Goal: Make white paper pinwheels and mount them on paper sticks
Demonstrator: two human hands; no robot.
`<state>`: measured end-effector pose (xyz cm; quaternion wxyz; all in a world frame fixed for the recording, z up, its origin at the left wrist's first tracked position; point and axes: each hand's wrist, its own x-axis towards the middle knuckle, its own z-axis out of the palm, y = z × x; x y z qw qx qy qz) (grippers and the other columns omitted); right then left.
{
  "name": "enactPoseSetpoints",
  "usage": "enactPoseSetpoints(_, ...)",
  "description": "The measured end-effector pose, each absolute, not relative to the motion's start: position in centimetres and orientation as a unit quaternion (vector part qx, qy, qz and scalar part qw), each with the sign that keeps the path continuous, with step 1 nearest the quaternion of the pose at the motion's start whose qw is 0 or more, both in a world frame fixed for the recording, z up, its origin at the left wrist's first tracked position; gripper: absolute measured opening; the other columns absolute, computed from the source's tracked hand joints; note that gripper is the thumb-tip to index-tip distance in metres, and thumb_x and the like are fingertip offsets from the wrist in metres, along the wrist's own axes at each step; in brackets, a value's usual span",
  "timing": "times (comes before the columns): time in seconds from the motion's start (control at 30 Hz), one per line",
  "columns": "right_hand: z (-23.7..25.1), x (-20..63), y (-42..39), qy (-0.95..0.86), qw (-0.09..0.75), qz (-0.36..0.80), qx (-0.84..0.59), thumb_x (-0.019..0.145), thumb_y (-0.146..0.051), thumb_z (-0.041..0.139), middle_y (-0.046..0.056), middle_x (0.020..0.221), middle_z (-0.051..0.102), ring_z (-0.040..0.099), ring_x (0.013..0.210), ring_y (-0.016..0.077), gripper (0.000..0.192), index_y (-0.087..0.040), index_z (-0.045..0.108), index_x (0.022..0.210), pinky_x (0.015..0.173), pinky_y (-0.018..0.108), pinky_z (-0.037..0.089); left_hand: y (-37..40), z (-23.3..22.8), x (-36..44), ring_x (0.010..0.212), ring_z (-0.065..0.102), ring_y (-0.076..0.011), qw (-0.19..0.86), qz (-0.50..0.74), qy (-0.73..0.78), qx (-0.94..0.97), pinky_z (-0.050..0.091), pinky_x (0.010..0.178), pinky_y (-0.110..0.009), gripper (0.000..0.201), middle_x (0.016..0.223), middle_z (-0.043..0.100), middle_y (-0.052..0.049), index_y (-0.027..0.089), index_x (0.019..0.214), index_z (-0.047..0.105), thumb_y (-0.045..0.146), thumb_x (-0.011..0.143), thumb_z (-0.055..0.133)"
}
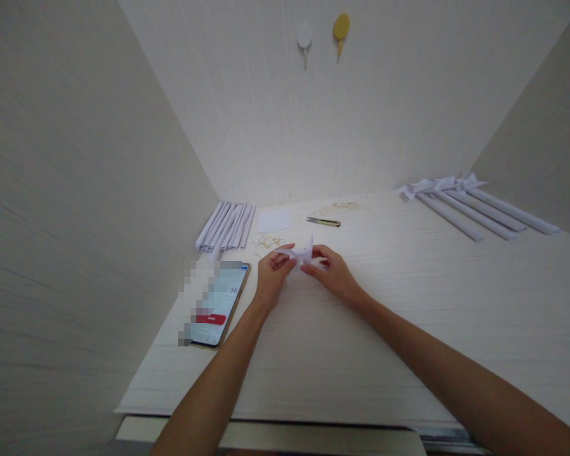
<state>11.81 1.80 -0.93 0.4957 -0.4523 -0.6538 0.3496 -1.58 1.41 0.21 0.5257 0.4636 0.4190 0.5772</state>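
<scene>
A small white paper pinwheel point(304, 254) with pointed, curling blades is held between my two hands, over the middle of the table. My left hand point(272, 273) pinches it from the left, with fingers behind and thumb in front. From the other side my right hand point(330, 269) grips a blade between thumb and fingers. Just behind my left hand lies a scatter of small pale and yellowish pieces point(268, 242), too small to name. A pair of thread snips point(323, 221) rests beyond my hands, beside a flat white paper sheet point(274, 220).
Rolled white paper sticks point(225, 227) lie in a row at the back left. Finished-looking paper pinwheels on sticks point(472, 206) lie at the back right. A phone point(218, 304) sits left of my left forearm. Walls enclose the table point(361, 367); two hooks point(341, 28) hang behind.
</scene>
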Motion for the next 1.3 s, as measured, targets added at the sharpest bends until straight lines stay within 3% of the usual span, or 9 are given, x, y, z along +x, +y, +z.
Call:
enactPoseSetpoints(0.1, -0.80, 11.95, 1.86, -0.664, 0.493, 0.399, -0.397, 0.066, -0.028, 0.058, 0.005, 0.082, 0.061, 0.056, 0.076, 0.0142, 0.022, -0.015, 0.057, 0.084, 0.073, 0.031, 0.042, 1.37, 0.25, -1.58, 0.057, 0.054, -0.0081, 0.537, 0.569, 0.417, 0.462, 0.040, 0.058, -0.021, 0.039, 0.061, 0.060, 0.003, 0.014, 0.092, 0.059, 0.016, 0.054, 0.064)
enactPoseSetpoints(0.37, -0.73, 12.14, 1.85, -0.606, 0.486, 0.538, -0.328, 0.064, -0.032, 0.060, 0.004, 0.083, 0.065, 0.059, 0.078, 0.0163, 0.028, -0.016, 0.062, 0.087, 0.072, 0.030, 0.045, 1.31, 0.27, -2.12, 0.055, 0.052, -0.0074, 0.567, 0.542, 0.399, 0.475, 0.039, 0.056, -0.020, 0.046, 0.058, 0.057, 0.006, 0.014, 0.098, 0.056, 0.013, 0.053, 0.063)
enactPoseSetpoints(1.3, -0.80, 11.83, 1.90, -0.540, 0.512, 0.527, -0.411, 0.053, -0.024, 0.064, 0.003, 0.066, 0.066, 0.059, 0.057, 0.0151, 0.017, -0.013, 0.061, 0.066, 0.057, 0.029, 0.046, 0.98, -0.14, -2.26, 0.063, 0.058, -0.0097, 0.611, 0.514, 0.369, 0.475, 0.042, 0.064, -0.022, 0.049, 0.066, 0.063, 0.002, 0.014, 0.098, 0.055, 0.008, 0.050, 0.065)
